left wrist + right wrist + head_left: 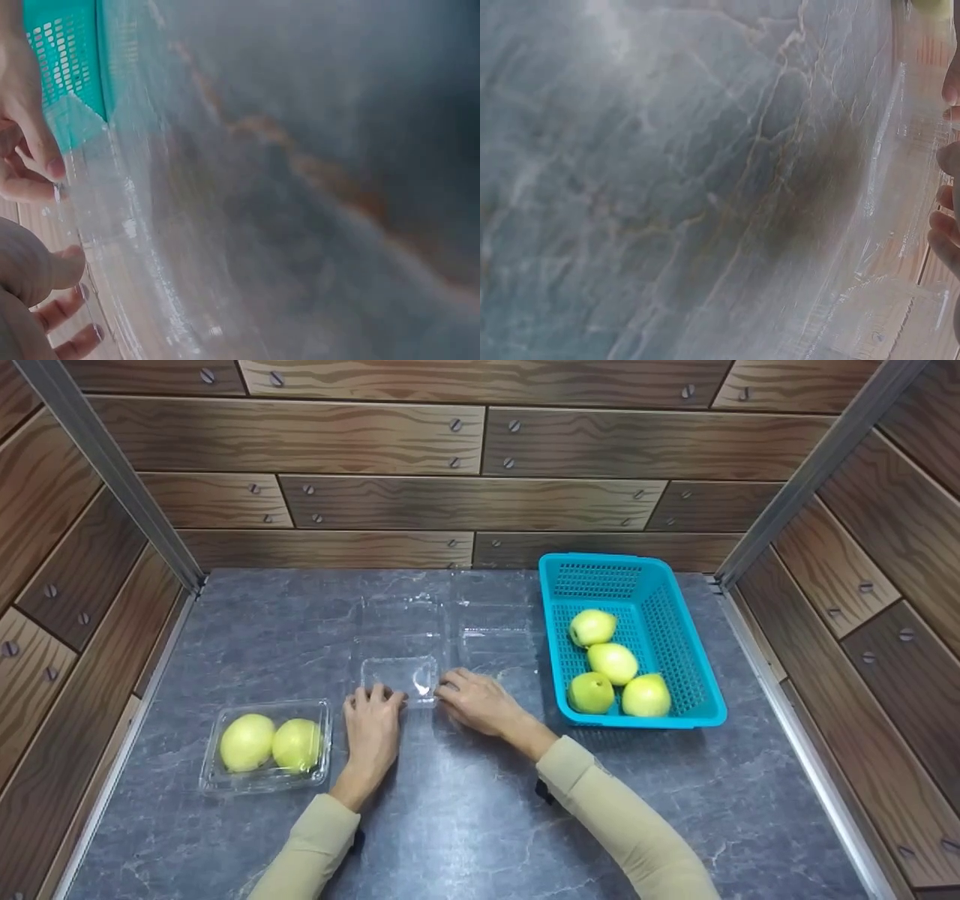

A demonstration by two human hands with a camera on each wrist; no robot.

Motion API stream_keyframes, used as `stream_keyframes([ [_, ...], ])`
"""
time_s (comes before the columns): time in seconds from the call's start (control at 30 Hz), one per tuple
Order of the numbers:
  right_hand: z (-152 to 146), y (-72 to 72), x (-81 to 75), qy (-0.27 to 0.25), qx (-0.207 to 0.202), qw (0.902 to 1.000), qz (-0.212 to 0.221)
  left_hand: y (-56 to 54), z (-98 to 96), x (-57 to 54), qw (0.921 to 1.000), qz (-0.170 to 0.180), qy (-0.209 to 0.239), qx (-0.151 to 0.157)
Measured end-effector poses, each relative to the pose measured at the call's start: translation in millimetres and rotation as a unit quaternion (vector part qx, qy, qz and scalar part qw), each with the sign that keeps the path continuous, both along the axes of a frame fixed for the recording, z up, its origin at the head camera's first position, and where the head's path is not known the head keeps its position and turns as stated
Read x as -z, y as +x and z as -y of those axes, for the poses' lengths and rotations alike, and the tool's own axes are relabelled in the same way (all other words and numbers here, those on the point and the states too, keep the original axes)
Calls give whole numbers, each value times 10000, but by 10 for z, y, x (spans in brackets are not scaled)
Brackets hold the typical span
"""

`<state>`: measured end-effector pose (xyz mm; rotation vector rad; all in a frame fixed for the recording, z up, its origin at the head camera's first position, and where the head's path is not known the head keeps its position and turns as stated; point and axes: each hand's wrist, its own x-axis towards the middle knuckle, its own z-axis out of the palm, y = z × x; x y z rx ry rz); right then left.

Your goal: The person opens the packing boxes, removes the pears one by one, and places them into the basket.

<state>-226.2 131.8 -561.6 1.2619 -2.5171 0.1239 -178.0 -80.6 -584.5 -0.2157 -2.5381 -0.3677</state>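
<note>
An empty clear plastic clamshell box [397, 649] lies unfolded at mid-table. At its near left corner my left hand [371, 729] holds the rim with bent fingers. My right hand [480, 703] pinches the rim at the near right corner, thumb against fingertips. From the left wrist, the right hand [26, 112] appears above the left hand [37, 300], the clear plastic [135, 225] beside them. Only fingers of the right hand [946, 225] show at the right wrist view's edge. To the left, a clear box [206, 769] holds two yellow-green pears [247, 742].
A second empty clear clamshell box [495, 641] lies right of the first. Beyond it stands a turquoise perforated basket [679, 641] with several yellow-green pears [613, 663] inside. Wood-patterned walls [375, 439] enclose the grey marbled table [465, 825] at back and sides.
</note>
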Motion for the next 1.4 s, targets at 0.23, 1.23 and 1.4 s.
stream_keyframes([
  [0.23,28,-75,23,18,310,9987,-412,-155,-6,-2,9999,-17,-24,117],
  [1.23,256,-249,4,569,1222,9884,-696,-596,-15,-25,9993,48,270,257],
  [1.4,273,-305,-5,652,1275,9877,-634,-649,-21,-34,9989,241,309,260],
])
